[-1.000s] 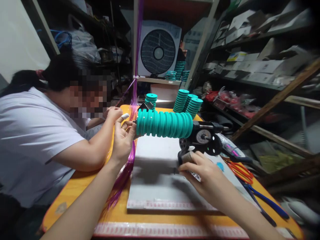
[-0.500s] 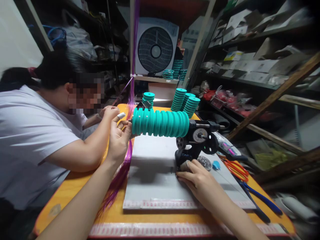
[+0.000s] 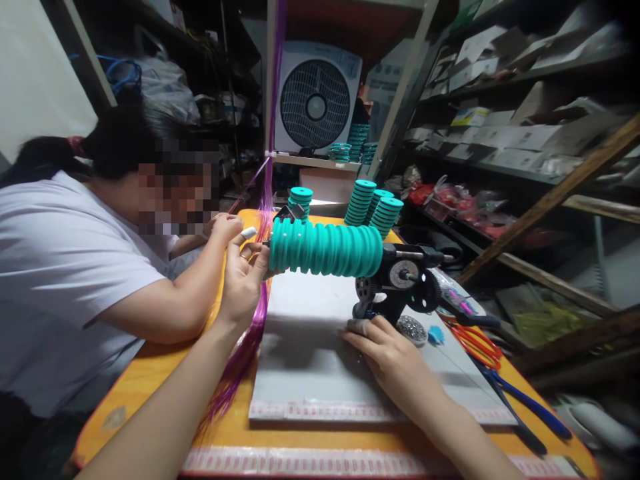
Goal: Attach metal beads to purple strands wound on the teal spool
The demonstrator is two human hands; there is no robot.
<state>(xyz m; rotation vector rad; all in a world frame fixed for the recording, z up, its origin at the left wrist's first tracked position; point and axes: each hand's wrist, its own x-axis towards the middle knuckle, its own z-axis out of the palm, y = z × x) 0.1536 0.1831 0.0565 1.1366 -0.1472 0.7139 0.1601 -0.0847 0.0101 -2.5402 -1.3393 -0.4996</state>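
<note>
A teal ribbed foam roll lies sideways on a black winding device with gears and a round dial. White pins stick in the roll near its left end. At that end, my left hand is closed, thumb and fingers gripping the roll's tip; one finger wears a white cover. Purple strands hang behind this hand. My right hand is low in front of the device's base, fingers curled together, with a wrapped fingertip. Whatever it grips is hidden.
A grey board lies on the yellow table. Teal spool stacks stand behind. At right are a dish of small metal pieces, orange cord and blue-handled pliers. A co-worker leans in at left.
The whole view has shifted slightly. My right hand has moved a little left relative to the device's base. My left hand stays at the roll's left end.
</note>
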